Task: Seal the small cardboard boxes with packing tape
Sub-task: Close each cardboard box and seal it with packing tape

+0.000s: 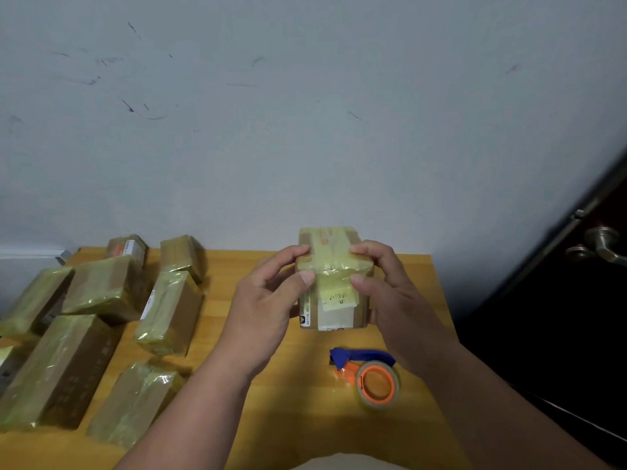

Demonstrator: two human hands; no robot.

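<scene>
A small cardboard box (334, 252), crossed by yellowish tape and bearing a white label, is held up above the wooden table (298, 408). My left hand (268, 310) grips its left side with the thumb on the taped front edge. My right hand (390, 293) grips its right side, thumb also pressing on the tape. A tape dispenser (371, 374) with a blue handle and orange core, holding a clear tape roll, lies on the table just below the box, touched by neither hand.
Several taped cardboard boxes (169, 310) lie grouped on the table's left half, the largest (57, 371) near the front left. A scuffed white wall rises behind the table. A dark door with a metal handle (600, 249) stands at the right.
</scene>
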